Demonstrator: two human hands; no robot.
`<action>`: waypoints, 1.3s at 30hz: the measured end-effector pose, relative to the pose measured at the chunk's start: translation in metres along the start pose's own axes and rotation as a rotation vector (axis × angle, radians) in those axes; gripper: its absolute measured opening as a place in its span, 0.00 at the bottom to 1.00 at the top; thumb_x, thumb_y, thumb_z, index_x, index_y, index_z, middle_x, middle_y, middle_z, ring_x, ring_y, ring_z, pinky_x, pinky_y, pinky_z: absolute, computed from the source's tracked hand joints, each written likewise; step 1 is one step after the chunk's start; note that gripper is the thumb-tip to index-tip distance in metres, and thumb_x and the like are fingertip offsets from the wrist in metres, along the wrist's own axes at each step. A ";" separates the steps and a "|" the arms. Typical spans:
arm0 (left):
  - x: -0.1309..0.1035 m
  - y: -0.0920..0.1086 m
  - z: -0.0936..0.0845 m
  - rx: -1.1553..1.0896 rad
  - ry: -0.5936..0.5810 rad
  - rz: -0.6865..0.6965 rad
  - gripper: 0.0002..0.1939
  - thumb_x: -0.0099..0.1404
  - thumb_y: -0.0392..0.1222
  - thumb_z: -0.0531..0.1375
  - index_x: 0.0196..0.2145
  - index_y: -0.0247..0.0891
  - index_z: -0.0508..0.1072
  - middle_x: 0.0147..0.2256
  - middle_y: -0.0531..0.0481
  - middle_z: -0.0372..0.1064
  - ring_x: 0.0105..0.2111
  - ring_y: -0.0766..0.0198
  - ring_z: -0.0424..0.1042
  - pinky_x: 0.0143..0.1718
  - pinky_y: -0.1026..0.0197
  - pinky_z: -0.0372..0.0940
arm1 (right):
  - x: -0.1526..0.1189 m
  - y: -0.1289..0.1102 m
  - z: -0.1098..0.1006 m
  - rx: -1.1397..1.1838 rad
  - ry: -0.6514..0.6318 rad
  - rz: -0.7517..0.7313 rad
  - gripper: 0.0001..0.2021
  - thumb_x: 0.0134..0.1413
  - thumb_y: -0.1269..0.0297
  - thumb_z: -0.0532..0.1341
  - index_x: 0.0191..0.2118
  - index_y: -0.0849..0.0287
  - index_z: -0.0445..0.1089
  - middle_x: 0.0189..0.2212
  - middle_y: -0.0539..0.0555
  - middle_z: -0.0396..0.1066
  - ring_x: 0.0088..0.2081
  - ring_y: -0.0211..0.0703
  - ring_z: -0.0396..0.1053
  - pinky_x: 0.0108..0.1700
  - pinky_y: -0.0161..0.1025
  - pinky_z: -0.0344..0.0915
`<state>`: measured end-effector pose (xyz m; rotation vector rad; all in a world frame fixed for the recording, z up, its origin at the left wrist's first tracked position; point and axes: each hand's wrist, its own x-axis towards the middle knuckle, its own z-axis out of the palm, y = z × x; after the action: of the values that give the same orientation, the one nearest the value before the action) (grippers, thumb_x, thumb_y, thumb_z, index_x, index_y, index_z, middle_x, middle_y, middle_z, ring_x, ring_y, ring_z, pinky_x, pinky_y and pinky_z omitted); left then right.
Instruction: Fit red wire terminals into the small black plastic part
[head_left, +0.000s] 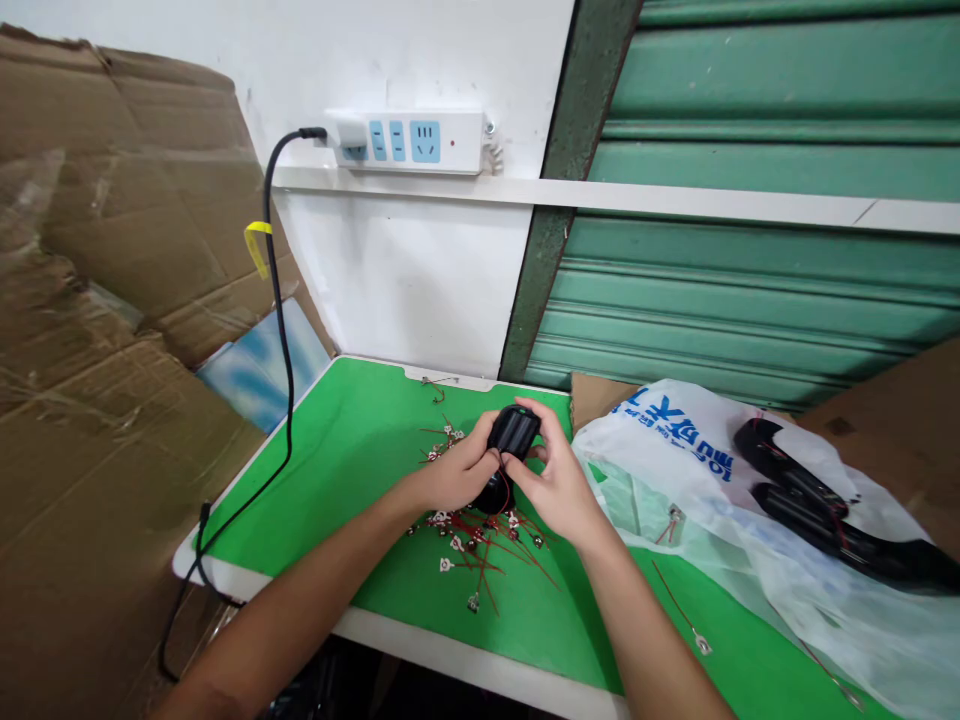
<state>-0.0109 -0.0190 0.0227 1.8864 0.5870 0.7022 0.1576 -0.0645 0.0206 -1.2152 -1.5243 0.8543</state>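
Both hands grip a black plastic housing above the green table mat. My left hand is closed on its left side. My right hand wraps around the right side, with its thumb near the lower edge. A thin red wire hangs from the lower part of the housing, where a rounded black section shows below the thumbs. Under and around the hands lies a loose pile of small metal pieces with red wire leads. The fingertips behind the housing are hidden.
A white plastic bag with blue print lies at the right, with black curved parts on it. On the left, a black cable runs from the power strip past large cardboard. The green mat covers the table.
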 end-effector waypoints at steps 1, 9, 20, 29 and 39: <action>0.000 0.000 0.000 -0.001 -0.004 -0.007 0.24 0.72 0.39 0.46 0.64 0.30 0.51 0.55 0.38 0.61 0.52 0.58 0.65 0.58 0.53 0.60 | 0.000 0.000 0.000 -0.002 -0.002 -0.003 0.30 0.58 0.65 0.61 0.65 0.49 0.54 0.61 0.55 0.61 0.60 0.48 0.63 0.57 0.47 0.65; 0.003 0.000 -0.008 -0.142 -0.067 -0.115 0.30 0.69 0.40 0.46 0.67 0.31 0.52 0.62 0.39 0.57 0.62 0.52 0.56 0.65 0.49 0.53 | 0.001 -0.007 -0.007 -0.306 0.233 -0.335 0.19 0.57 0.70 0.60 0.54 0.54 0.66 0.53 0.58 0.63 0.55 0.50 0.64 0.52 0.49 0.68; 0.004 -0.009 -0.005 -0.107 -0.033 -0.045 0.30 0.70 0.36 0.46 0.69 0.33 0.50 0.62 0.41 0.57 0.65 0.55 0.54 0.68 0.51 0.51 | -0.001 -0.004 0.003 -0.713 0.170 -0.519 0.07 0.63 0.70 0.56 0.39 0.56 0.72 0.42 0.58 0.73 0.44 0.51 0.70 0.47 0.49 0.69; 0.004 -0.009 -0.004 -0.106 0.007 -0.040 0.29 0.70 0.37 0.46 0.67 0.29 0.52 0.60 0.38 0.58 0.61 0.55 0.58 0.68 0.49 0.50 | 0.000 0.000 0.004 -0.581 0.191 -0.503 0.06 0.64 0.70 0.57 0.41 0.56 0.71 0.44 0.57 0.74 0.46 0.48 0.73 0.49 0.47 0.70; 0.006 -0.006 -0.006 -0.358 0.036 -0.138 0.36 0.61 0.39 0.50 0.66 0.32 0.50 0.60 0.39 0.62 0.59 0.51 0.62 0.61 0.49 0.59 | 0.001 -0.003 -0.004 -0.261 0.232 -0.324 0.24 0.59 0.66 0.62 0.60 0.51 0.64 0.63 0.60 0.57 0.62 0.54 0.61 0.56 0.53 0.69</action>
<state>-0.0112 -0.0087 0.0200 1.4906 0.5672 0.7006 0.1608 -0.0642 0.0254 -1.1619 -1.6161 0.2972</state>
